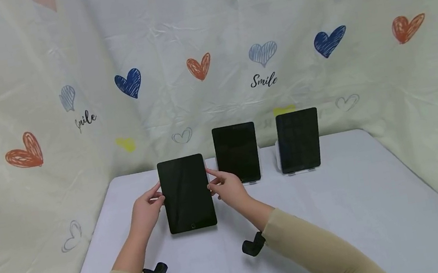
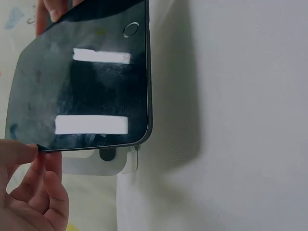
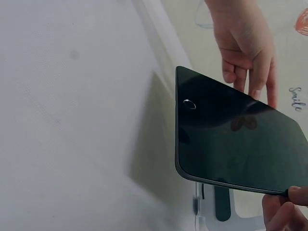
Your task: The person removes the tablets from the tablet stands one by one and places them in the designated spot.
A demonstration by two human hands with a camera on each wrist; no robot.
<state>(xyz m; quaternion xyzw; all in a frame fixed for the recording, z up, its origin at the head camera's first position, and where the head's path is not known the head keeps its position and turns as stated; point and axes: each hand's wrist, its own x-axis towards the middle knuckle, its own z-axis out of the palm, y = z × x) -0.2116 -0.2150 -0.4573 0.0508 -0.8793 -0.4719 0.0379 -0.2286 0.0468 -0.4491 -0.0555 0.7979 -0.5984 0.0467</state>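
- Wrist cams nearest: black straps seen lower centre of the head view, sleeves beige; nothing to adjust there.
- Left hand (image 1: 145, 213) & right hand (image 1: 227, 190) are each pinched on a long edge of the dark tablet (image 1: 187, 194), centre-left of the frame, thumb and fingertips curled round the rim. In the left wrist view the fingers (image 2: 33, 159) are seen nipping the edge only, so the grip is judged light; it is best kept on the bezel, off the glass, w/ both sides held level.
- Tablet is held upright w/ home button at the bottom. Whether its lower edge touches the counter (image 1: 364, 209) or hangs just above it cannot be told.
- Just behind the tablet a white stand (image 2: 103, 163) shows in both wrist views, partly hidden. The tablet should be eased back & down so the bottom edge is seated squarely in the lip before either pinch is let go; a tilt to one side could tip it.
- Farther back, middle tablet (image 1: 237, 153) & right tablet (image 1: 299, 140) are propped on like stands near the heart-print backdrop (image 1: 261, 53). Right hand is close to the middle one, so the elbow is best kept in to avoid a knock.
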